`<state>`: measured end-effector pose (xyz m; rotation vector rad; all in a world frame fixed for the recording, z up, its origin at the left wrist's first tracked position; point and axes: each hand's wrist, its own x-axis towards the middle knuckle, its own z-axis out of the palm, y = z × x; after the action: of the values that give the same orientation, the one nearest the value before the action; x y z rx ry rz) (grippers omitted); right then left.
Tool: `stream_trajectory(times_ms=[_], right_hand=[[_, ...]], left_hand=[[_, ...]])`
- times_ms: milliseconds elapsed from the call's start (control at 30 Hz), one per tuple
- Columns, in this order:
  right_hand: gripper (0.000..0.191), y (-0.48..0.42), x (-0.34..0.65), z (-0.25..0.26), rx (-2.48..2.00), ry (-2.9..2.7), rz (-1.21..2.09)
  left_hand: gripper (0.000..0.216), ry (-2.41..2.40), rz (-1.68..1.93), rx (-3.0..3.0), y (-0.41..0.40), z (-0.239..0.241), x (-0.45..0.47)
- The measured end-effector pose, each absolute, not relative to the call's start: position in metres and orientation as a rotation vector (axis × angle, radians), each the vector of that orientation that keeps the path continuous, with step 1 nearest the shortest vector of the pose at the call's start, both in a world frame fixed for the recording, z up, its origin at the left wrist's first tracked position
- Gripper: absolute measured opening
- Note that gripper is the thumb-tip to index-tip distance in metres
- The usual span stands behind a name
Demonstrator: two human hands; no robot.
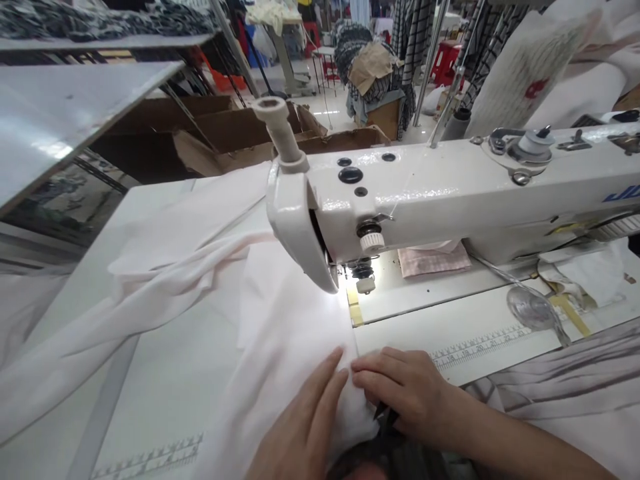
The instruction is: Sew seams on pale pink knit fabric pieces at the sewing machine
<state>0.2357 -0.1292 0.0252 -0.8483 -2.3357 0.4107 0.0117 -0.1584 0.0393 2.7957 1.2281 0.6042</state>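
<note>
A pale pink-white fabric [280, 333] lies spread over the sewing table and runs under the needle area of a white sewing machine [450, 193]. My left hand [305, 420] rests flat on the fabric, fingers stretched toward the needle. My right hand [400, 393] lies beside it with fingers curled, pressing the fabric's edge; a dark object shows just under its palm, too hidden to name. Both hands sit at the near edge of the table, a short way in front of the presser foot [345, 277].
A printed ruler [480, 347] runs along the table front. A pink folded cloth [433, 260] lies under the machine arm. A clear plastic scoop-like piece [533, 308] lies to the right. Cardboard boxes [225, 137] stand behind; a metal shelf [65, 120] juts in at left.
</note>
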Motion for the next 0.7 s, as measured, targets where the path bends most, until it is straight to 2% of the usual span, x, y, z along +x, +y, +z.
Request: stream_trajectory(times_ms=[67,200,367,467,567,700], right_hand=[[0.027,-0.133,0.233,0.024,-0.872,-2.243,0.532],[0.029,-0.144,0.226,0.022,-0.942,-2.222,0.508],[0.030,-0.147,0.223,0.023,-0.941,-2.327,0.353],[0.030,-0.139,0.226,0.024,-0.790,-2.506,0.215],[0.028,-0.130,0.230,0.026,-0.700,-2.639,0.114],[0.026,-0.126,0.237,0.031,-0.670,-2.684,0.045]], left_hand=[[0.055,1.402,0.653,2.840,-0.157,0.030,0.037],[0.024,1.660,0.820,2.736,-0.154,0.014,0.054],[0.024,1.477,0.911,2.797,-0.153,0.018,0.034],[0.026,1.248,0.636,2.953,-0.145,0.036,0.015],[0.023,1.047,0.420,2.771,-0.125,0.051,0.007],[0.037,1.203,0.589,2.729,-0.095,0.035,0.017]])
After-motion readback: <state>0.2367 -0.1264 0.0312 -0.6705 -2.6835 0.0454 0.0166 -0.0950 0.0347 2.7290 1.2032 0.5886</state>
